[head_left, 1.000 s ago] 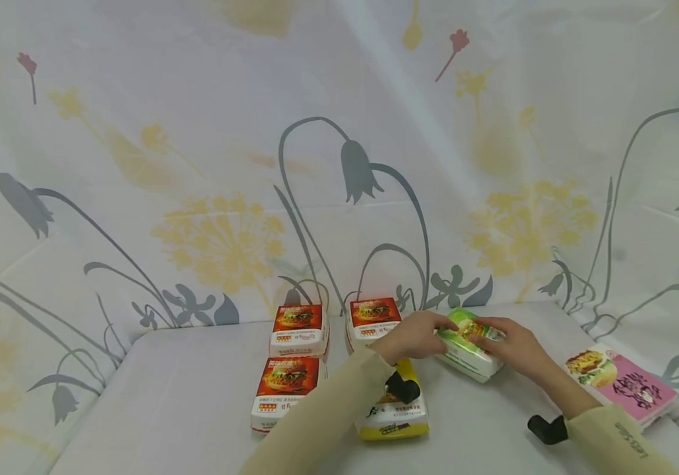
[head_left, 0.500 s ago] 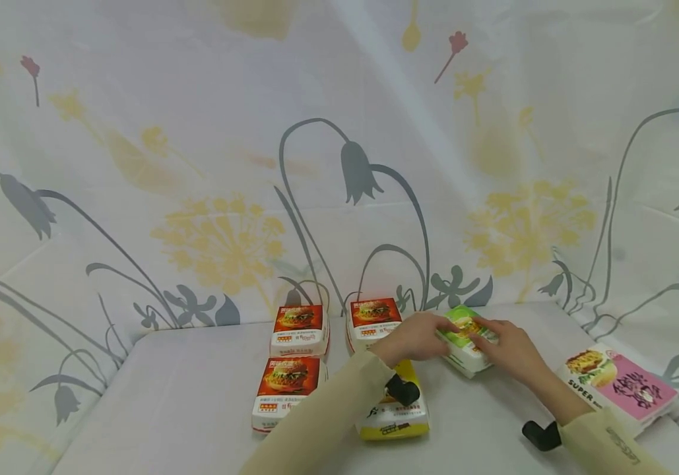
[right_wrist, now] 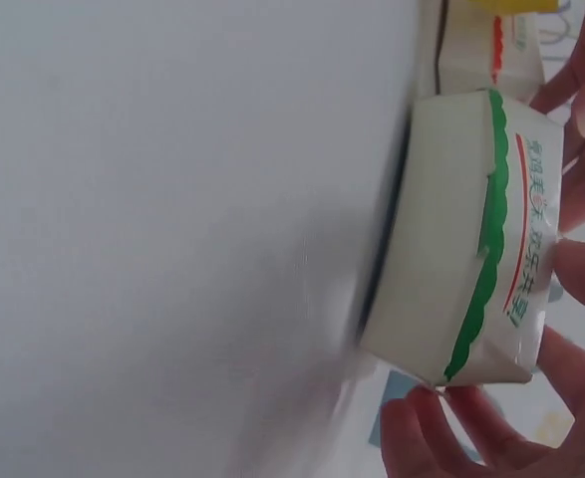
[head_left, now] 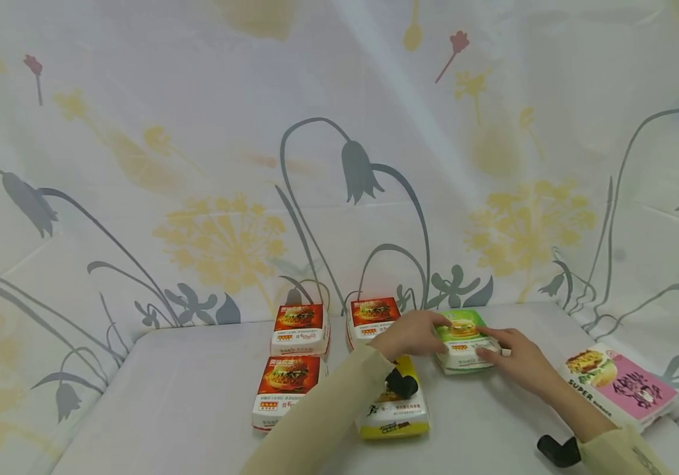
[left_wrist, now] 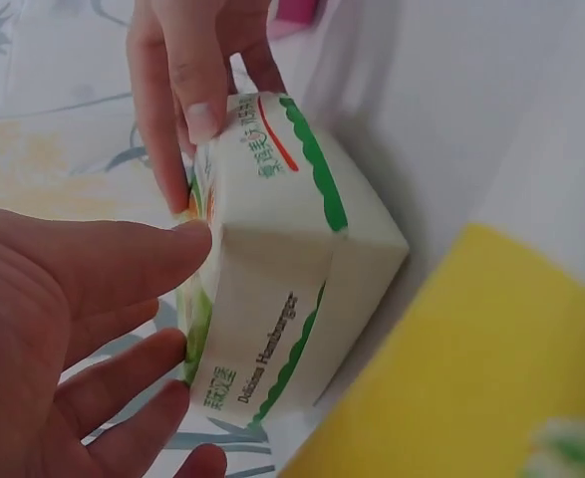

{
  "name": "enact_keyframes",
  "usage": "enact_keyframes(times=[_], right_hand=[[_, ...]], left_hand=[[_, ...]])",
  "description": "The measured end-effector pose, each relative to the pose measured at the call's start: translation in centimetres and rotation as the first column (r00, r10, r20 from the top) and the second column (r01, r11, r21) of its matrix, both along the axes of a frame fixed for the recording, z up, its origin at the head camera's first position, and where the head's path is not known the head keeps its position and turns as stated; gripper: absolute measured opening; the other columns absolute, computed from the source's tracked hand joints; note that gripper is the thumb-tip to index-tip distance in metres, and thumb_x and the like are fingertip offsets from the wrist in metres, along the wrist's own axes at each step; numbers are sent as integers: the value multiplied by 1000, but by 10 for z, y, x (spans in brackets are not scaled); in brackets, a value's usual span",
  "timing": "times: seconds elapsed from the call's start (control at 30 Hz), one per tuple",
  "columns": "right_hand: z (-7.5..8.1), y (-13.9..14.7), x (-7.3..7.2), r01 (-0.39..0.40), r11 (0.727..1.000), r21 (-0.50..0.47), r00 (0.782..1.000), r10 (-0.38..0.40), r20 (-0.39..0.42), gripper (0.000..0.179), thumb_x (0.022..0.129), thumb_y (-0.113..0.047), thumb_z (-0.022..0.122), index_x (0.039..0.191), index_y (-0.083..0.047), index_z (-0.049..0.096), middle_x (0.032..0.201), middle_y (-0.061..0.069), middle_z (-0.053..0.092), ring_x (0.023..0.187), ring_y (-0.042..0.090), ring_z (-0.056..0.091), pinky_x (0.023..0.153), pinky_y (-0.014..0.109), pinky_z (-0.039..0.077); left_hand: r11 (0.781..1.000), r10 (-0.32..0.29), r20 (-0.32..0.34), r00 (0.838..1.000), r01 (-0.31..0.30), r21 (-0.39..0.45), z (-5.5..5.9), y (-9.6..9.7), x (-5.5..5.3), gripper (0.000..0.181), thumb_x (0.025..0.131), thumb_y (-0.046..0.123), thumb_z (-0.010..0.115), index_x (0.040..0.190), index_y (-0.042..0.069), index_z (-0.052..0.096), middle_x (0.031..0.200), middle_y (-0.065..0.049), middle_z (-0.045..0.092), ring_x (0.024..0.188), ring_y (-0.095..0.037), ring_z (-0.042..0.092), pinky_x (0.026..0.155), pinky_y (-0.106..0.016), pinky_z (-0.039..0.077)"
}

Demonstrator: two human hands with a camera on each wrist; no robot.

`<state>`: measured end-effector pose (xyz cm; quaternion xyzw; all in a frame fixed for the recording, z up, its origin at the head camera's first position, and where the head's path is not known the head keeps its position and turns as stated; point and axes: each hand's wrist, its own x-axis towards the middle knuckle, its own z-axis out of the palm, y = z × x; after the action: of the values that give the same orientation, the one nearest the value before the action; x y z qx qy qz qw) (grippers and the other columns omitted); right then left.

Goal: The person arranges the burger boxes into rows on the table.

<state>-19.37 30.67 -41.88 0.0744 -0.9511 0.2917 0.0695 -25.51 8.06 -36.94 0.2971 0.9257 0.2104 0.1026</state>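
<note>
A green and white hamburger box (head_left: pixel 464 340) lies flat on the table, its front side facing me in the head view. My left hand (head_left: pixel 413 335) holds its left corner; in the left wrist view the left thumb (left_wrist: pixel 162 249) touches the lid edge and the fingers lie along the side. From the other side my right hand (head_left: pixel 520 363) grips the box, thumb on the lid. In the right wrist view, right fingers (right_wrist: pixel 481 428) bend against the box's end. The far side of the box is partly hidden.
Two red hamburger boxes (head_left: pixel 300 323) (head_left: pixel 289 382) line up at left, with another red box (head_left: pixel 373 316) beside the back one. A yellow box (head_left: pixel 395 415) sits before it, partly under my left sleeve. A pink box (head_left: pixel 621 382) lies at the right edge. Patterned cloth (head_left: pixel 226 165) hangs behind.
The green hamburger box has turned from a slant to nearly square with the table's back edge. Both hands have stayed on it, the right one shifting slightly right and toward me.
</note>
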Motion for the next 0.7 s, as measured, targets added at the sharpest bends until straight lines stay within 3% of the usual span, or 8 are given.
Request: enact_keyframes(times=[0.27, 0.43, 0.57, 0.7], right_hand=[[1, -4, 4, -14, 1000, -26, 1000, 15, 20, 66, 92, -42, 70, 140, 0, 54, 132, 33, 51, 114, 54, 55, 89, 63, 46], [-1, -5, 1, -19, 998, -64, 999, 21, 36, 64, 94, -40, 69, 142, 0, 52, 138, 33, 49, 120, 56, 50, 92, 64, 45], [-2, -6, -3, -20, 997, -78, 999, 24, 41, 64, 94, -40, 68, 142, 0, 52, 139, 32, 50, 122, 55, 49, 93, 64, 44], [-3, -7, -9, -23, 996, -86, 999, 25, 25, 62, 95, -38, 68, 141, 0, 53, 137, 33, 51, 121, 55, 50, 93, 64, 44]], left_hand=[[998, 10, -70, 998, -15, -65, -2, 4, -1, 48, 85, 34, 80, 131, 31, 66, 133, 13, 60, 120, -7, 54, 98, -26, 44], [994, 0, -115, 993, -13, -110, -4, 7, -2, 46, 84, 36, 81, 128, 30, 68, 127, 12, 61, 108, -6, 56, 90, -25, 46], [991, 9, -117, 993, -25, -129, -1, 8, -1, 45, 84, 34, 82, 126, 30, 69, 125, 12, 62, 102, -6, 55, 88, -25, 47], [989, 26, -112, 993, -42, -143, 3, 8, -2, 45, 85, 34, 80, 128, 30, 68, 127, 13, 61, 108, -6, 56, 91, -27, 47]])
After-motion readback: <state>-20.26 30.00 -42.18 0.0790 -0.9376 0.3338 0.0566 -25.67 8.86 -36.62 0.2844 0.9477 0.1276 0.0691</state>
